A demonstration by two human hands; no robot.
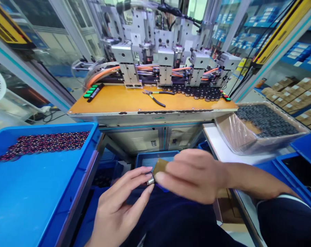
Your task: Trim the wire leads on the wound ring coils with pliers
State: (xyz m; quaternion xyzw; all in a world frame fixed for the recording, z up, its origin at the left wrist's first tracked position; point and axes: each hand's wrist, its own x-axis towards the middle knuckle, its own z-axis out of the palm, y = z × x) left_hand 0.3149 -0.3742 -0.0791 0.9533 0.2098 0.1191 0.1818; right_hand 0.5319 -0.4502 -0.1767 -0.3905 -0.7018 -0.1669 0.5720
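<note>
Near the bottom middle, my left hand (124, 202) pinches a small silvery cylindrical metal part (150, 180) between thumb and fingertips. My right hand (194, 175) is closed on a flat yellow-brown piece (160, 166), whose lower edge is close to the metal part. Whether the two touch I cannot tell. The right hand is slightly smeared by motion. Below both hands lies a blue bin (145, 159), mostly hidden by them.
On the orange bench (114, 103) lie cutting pliers (155, 97), a black marker (95, 92) and several dark round parts (207, 93). A blue tray (37, 192) of small parts stands left. A plastic-lined box (238, 137) stands right. Machine fixtures (165, 65) rise behind.
</note>
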